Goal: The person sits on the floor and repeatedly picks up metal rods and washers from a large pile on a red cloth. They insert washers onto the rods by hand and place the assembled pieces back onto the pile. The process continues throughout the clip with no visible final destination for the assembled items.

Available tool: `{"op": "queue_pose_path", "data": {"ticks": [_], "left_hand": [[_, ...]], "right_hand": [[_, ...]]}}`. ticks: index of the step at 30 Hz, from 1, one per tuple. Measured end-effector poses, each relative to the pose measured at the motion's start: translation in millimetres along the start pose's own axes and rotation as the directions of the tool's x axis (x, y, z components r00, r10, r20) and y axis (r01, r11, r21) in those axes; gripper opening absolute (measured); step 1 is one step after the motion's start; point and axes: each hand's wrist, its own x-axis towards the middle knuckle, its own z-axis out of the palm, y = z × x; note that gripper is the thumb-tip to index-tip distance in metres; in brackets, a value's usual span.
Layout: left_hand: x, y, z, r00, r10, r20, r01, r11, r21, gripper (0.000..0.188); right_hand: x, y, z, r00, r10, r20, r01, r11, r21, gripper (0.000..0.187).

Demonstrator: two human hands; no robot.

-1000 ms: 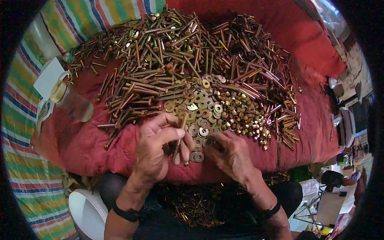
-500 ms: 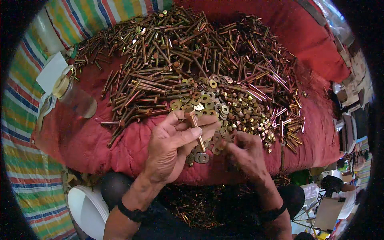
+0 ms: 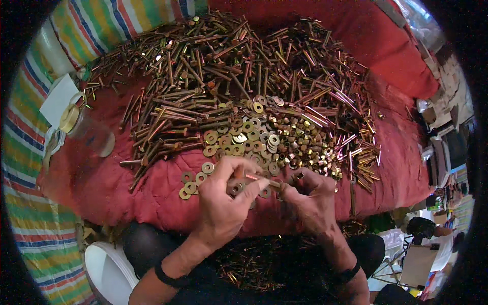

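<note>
A copper-coloured bolt (image 3: 258, 178) lies between the thumb and fingers of my left hand (image 3: 222, 201), its threaded end turned right. My right hand (image 3: 311, 201) meets that end with thumb and fingers pinched together. A small brassy piece, apparently a nut (image 3: 300, 176), shows at its fingertips; the exact contact with the bolt is partly hidden. Flat washers (image 3: 249, 146) lie just beyond both hands, and several loose washers (image 3: 189, 187) sit left of my left hand. A heap of brassy nuts (image 3: 309, 137) is beyond my right hand.
A large pile of long bolts (image 3: 223, 63) covers the far part of the red padded cloth (image 3: 152, 203). On the left stands a clear jar (image 3: 91, 131) with a pale lid. A white tub (image 3: 108, 267) is at lower left; more small metal parts (image 3: 249, 269) lie below.
The bolt has tipped from steep to nearly level, its end now at my right hand. Both hands have come together. Several washers now show left of my left hand.
</note>
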Motion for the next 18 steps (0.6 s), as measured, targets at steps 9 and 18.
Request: {"op": "queue_pose_path", "data": {"ticks": [9,18], "left_hand": [[-13,-11,7,0.907,0.319,0.276,-0.414,0.793,0.446,0.019],[-13,-15,5,0.912,0.340,0.231,-0.401,0.859,0.317,0.020]], "right_hand": [[-6,13,-12,0.810,-0.581,0.084,0.525,0.653,-0.546,0.014],[-17,6,-27,0.954,-0.299,-0.001,0.299,0.953,-0.051,0.012]]}}
